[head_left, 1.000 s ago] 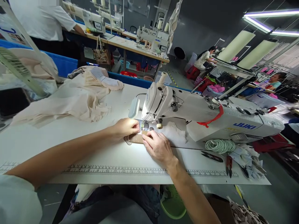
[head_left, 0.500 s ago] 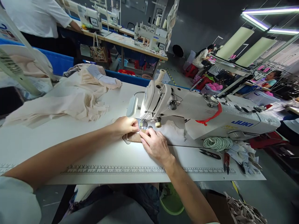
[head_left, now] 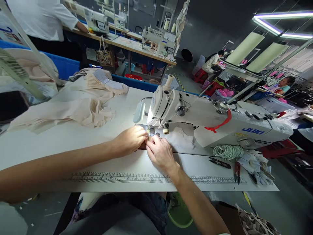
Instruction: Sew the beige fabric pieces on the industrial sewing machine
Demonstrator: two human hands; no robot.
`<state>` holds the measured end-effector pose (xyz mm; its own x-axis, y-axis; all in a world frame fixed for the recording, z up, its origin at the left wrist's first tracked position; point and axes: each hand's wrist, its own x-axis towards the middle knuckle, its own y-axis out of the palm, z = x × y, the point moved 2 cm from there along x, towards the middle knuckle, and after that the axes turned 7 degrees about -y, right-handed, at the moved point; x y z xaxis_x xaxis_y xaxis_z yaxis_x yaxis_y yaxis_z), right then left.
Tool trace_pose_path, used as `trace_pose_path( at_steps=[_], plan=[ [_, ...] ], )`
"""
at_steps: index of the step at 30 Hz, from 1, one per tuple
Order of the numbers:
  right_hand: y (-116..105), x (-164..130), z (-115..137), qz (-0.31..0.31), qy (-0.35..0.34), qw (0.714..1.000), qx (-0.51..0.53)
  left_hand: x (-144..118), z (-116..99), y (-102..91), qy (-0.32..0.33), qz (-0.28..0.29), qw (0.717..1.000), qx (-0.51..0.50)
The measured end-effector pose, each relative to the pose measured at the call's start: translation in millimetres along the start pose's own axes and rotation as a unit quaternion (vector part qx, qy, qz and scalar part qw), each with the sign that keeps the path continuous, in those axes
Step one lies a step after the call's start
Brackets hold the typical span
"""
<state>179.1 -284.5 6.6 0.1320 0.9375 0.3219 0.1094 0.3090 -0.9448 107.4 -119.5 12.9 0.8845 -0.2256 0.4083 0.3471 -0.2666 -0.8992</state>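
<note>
My left hand and my right hand meet fingertip to fingertip under the needle of the white JUKI sewing machine. Between them they pinch a small tan fabric piece, now almost hidden beneath both hands. The machine's lamp lights the fingers brightly. Both forearms rest on the white table, above its printed ruler strip.
A heap of beige fabric lies at the back left. Right of the machine are a coil of white cord, black snips, red-handled scissors and paper scraps. Other people sit at machines behind. A green bin stands under the table.
My hands have closed in together over the tan piece, covering most of it. My left hand slid forward and right toward the needle.
</note>
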Motion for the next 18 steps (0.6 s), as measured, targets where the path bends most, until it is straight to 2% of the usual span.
trace_pose_path(
  at_steps=[1, 3, 9, 12, 15, 18],
  plan=[
    [0, 0, 0, 0.002, 0.001, 1.0, 0.0, -6, -5, 0.9, 0.03, -0.012, 0.999, 0.016],
    [0, 0, 1, 0.004, 0.004, 1.0, 0.002, -16, -11, 4.2, 0.048, -0.02, 0.997, 0.057],
    [-1, -1, 0, 0.0, 0.013, 1.0, 0.014, -23, -12, 11.8, 0.042, 0.021, 0.991, 0.123],
    [1, -1, -10, -0.026, 0.038, 0.999, 0.013, -20, -11, 15.1, 0.026, 0.033, 0.988, 0.146],
    [4, -2, -24, -0.073, 0.072, 0.995, -0.008, -14, -9, 21.4, -0.002, 0.022, 0.988, 0.153],
    [6, -5, -33, -0.085, 0.082, 0.993, -0.017, -9, -5, 29.0, -0.02, -0.007, 0.989, 0.146]
  ],
)
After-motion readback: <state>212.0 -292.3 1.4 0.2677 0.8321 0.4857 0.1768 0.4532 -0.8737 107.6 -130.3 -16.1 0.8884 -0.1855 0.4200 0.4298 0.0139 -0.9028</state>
